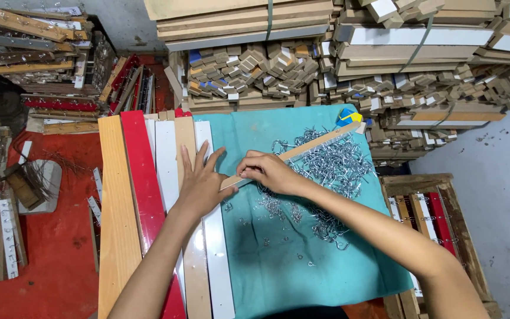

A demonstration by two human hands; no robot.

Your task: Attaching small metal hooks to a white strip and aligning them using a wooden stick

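My left hand lies flat, fingers spread, on the white and tan strips at the left of the table, and its thumb side touches the near end of a narrow wooden strip. My right hand grips that same strip near its lower left end. The strip runs diagonally up to the right across a teal cloth. A heap of small metal hooks lies under and beside the strip, with loose ones scattered toward me.
Long boards in plain wood, red and white lie side by side at the table's left. Stacks of cut wooden blocks and bundled strips fill the back. A wooden crate of strips stands at right; the floor at left is red.
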